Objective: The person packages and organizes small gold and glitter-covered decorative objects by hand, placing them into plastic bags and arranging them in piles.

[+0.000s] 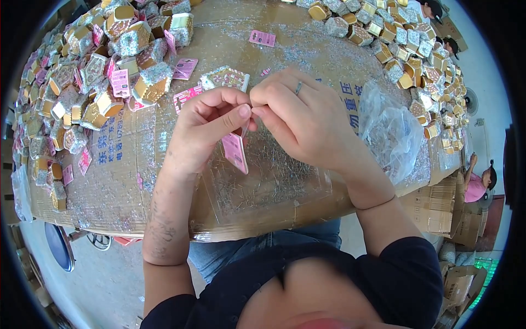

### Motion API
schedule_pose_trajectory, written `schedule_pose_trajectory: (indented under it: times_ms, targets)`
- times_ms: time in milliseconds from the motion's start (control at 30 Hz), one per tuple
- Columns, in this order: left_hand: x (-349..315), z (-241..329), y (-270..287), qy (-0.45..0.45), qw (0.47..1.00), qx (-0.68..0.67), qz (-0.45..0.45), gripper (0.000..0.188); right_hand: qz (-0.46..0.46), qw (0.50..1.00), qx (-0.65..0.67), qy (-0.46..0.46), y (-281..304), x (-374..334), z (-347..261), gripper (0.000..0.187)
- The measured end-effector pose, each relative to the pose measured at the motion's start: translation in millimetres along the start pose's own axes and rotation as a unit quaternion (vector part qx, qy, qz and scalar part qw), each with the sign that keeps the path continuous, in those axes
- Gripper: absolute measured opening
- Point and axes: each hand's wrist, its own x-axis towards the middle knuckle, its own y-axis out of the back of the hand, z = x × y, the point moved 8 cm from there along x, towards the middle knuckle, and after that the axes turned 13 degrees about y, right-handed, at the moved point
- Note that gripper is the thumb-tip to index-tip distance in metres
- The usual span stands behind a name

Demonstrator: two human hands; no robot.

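Pink card [235, 152] hangs just below the thumb of the left hand [200, 123], apparently grasped by its fingers; upper end hidden. Right hand [307, 120]: thumb and forefinger pinched together beside the left thumbtip, contents indiscernible. Beyond, house-shaped ornament [233, 78], glitter-edged, partly covered by left fingers.

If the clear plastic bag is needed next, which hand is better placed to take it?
Probably the right hand: the plastic bag lies close on its right. The left hand is farther away, with a pink card beneath it.
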Motion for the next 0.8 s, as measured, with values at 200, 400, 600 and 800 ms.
schedule_pose_trajectory:
  times_ms: [200, 400, 600, 800]
  targets:
    - [0.3, -10.5, -4.7, 0.095, 0.989, -0.099, -0.053, 0.015, 0.016, 0.999, 0.027, 0.006, 1.2, 0.7, 0.1, 0.017]
    - [-2.4, -14.2, -11.3, 0.111, 0.983, -0.124, -0.082, 0.013, 0.029, 0.999, 0.033, 0.025, 2.0, -1.8, -1.7, 0.015]
    - [2.4, -14.8, -2.7, 0.074, 0.989, -0.125, -0.029, 0.013, -0.016, 0.986, 0.115, -0.117, 3.8, -1.7, 47.2, 0.017]
    - [4.4, -0.7, 4.2, -0.006, 0.987, -0.157, -0.014, 0.01, 0.021, 0.94, -0.123, -0.317, 23.1, -116.9, 309.6, 0.045]
